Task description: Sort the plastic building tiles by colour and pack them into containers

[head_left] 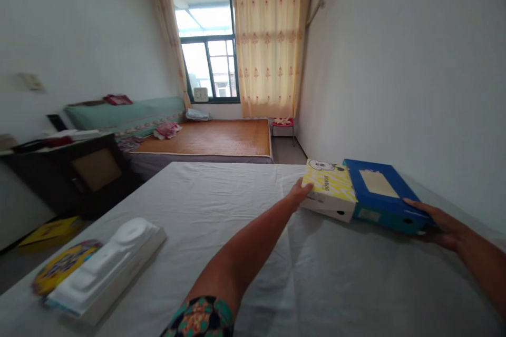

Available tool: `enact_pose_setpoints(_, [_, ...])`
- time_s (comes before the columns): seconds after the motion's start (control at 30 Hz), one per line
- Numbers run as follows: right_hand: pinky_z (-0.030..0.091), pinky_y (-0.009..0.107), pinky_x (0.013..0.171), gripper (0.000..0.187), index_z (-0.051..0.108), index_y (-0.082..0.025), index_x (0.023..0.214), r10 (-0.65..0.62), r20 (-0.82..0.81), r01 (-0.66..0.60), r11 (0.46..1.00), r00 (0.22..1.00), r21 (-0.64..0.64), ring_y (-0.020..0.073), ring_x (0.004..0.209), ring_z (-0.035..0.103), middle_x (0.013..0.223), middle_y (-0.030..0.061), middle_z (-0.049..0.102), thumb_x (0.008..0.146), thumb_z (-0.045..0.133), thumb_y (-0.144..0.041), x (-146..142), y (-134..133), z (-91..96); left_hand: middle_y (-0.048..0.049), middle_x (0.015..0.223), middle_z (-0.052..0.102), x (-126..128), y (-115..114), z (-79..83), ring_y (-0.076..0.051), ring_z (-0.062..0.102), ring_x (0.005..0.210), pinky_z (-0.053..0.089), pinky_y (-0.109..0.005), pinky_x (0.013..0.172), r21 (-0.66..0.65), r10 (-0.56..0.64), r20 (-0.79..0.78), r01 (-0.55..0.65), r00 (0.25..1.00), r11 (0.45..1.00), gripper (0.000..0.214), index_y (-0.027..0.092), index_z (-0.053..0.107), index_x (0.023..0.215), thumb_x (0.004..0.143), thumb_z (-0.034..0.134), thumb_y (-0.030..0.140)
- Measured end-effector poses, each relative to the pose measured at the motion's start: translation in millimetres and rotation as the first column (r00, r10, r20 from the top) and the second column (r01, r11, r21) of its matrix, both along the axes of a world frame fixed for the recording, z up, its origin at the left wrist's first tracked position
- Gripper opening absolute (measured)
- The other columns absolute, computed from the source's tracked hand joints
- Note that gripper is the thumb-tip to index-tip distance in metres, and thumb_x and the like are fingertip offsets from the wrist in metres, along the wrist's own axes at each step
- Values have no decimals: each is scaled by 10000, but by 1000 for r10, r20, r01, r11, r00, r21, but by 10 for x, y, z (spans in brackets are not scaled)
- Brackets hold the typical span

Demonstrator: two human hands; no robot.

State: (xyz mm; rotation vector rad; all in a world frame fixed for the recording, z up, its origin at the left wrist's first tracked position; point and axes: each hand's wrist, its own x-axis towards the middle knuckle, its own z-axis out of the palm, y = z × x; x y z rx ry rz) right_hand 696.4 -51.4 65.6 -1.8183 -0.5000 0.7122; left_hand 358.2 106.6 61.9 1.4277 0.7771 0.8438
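Note:
A yellow and white cardboard box [330, 181] with a cartoon face lies on the white-covered table [233, 195]. Against its right side sits a blue file box [375, 181] with a pale label panel and a dark round hole near its end. My left hand [302, 192] grips the yellow and white box at its left end, thumb on top. At the right end of the blue file box, my right hand [443, 226] has its thumb over the top and its other fingers lower down, partly hidden.
White moulded packaging [106, 263] lies at the table's left, beside a blurred yellow and purple round item [65, 268]. A dark cabinet [95, 174] stands left, a bed [225, 137] beyond. The wall [395, 73] rises close on the right.

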Motion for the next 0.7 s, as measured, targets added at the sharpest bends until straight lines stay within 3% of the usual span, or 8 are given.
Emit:
enact_pose_setpoints(0.1, [519, 473, 605, 395, 594, -299, 917, 44, -313, -45, 999, 949, 6, 263, 652, 640, 1218, 249, 591, 620, 760, -501, -343, 99, 76, -77, 1117, 683, -403, -37, 146, -210, 647, 969, 510, -357, 864, -4, 93, 25, -93, 995, 996, 468, 206, 570, 1214, 769, 634, 338])
enact_pose_setpoints(0.27, [501, 474, 632, 240, 653, -316, 886, 235, -349, -180, 967, 907, 182, 233, 720, 633, 1303, 189, 549, 674, 735, -393, -1264, 536, 391, -51, 1074, 695, -1496, 2, 550, -179, 650, 907, 515, -322, 828, 87, 225, 65, -231, 972, 969, 499, 219, 567, 1228, 756, 653, 358])
enact_pose_setpoints(0.37, [503, 484, 666, 189, 661, -291, 885, 331, -351, -258, 936, 876, 239, 218, 736, 627, 1260, 153, 584, 702, 707, -308, -2122, 850, 598, -50, 1030, 707, -2415, -39, 840, -180, 656, 861, 523, -311, 780, 136, 295, 77, -303, 952, 943, 626, 231, 535, 1273, 709, 697, 448])
enact_pose_setpoints(0.5, [505, 496, 723, 247, 624, -295, 965, 483, -350, -404, 872, 803, 276, 199, 756, 617, 1127, 80, 631, 736, 687, -360, -3413, 1229, 730, -40, 1022, 714, -3706, -191, 1107, -189, 662, 830, 528, -295, 712, 104, 431, -16, -427, 902, 898, 697, 274, 518, 1292, 670, 719, 514])
enact_pose_setpoints(0.6, [511, 502, 748, 320, 575, -313, 1020, 589, -335, -517, 807, 735, 285, 192, 770, 615, 1033, 34, 639, 731, 685, -394, -4306, 1464, 673, -38, 1083, 701, -4560, -297, 1144, -203, 659, 842, 518, -277, 647, 106, 538, -81, -529, 839, 842, 705, 298, 523, 1292, 658, 714, 537])
enact_pose_setpoints(0.7, [523, 493, 740, 352, 542, -315, 1031, 649, -341, -596, 760, 680, 259, 198, 781, 618, 973, 20, 638, 729, 673, -441, -5042, 1635, 526, -43, 1109, 689, -5242, -360, 1051, -212, 654, 846, 505, -268, 616, 92, 624, -145, -617, 768, 781, 712, 307, 515, 1308, 661, 694, 544])
